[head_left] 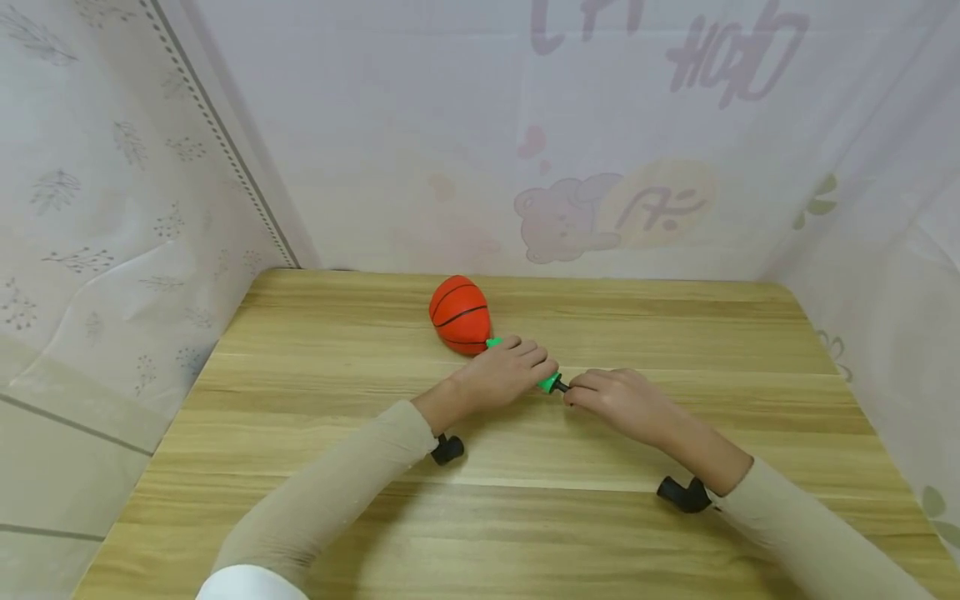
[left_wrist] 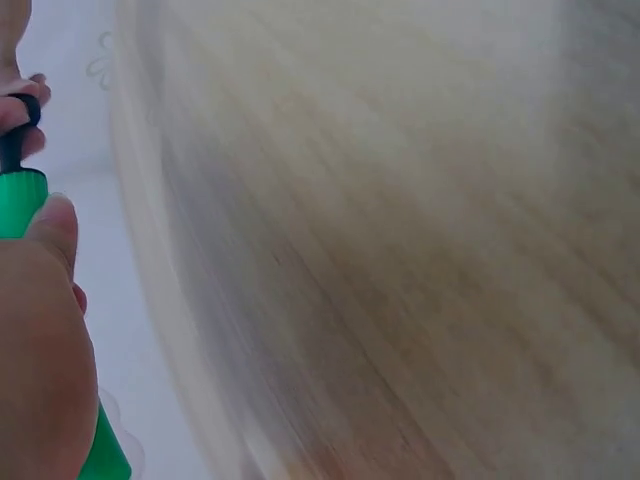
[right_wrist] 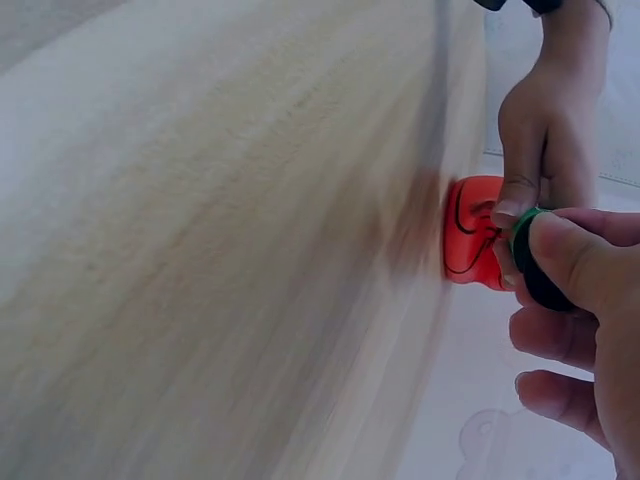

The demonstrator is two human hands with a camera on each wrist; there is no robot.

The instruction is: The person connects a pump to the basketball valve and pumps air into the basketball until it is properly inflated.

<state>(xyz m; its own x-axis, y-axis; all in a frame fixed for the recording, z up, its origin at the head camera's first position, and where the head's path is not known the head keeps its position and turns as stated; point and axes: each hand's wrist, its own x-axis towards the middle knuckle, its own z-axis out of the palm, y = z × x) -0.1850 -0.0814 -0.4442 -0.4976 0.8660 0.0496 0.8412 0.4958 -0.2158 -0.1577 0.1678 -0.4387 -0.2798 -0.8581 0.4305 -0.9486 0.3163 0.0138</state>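
Observation:
An orange-red ball with black basketball lines [head_left: 459,315] rests near the table's back edge, its shape uneven and pulled to a point toward the pump. Beside it, my left hand [head_left: 501,371] grips the green barrel of a small hand pump [head_left: 551,382], covering most of it. The pump's green far end meets the ball; the exact joint is hard to see. My right hand [head_left: 618,402] pinches the pump's black handle [right_wrist: 543,280] between thumb and forefinger. A short length of black rod shows between barrel and handle. In the left wrist view the green barrel [left_wrist: 22,200] runs along the left edge.
All of this is on a wood-grain table [head_left: 315,367]. Pale printed curtains [head_left: 420,150] hang behind it and at both sides. Black wrist devices [head_left: 684,495] sit under both forearms, close to the tabletop.

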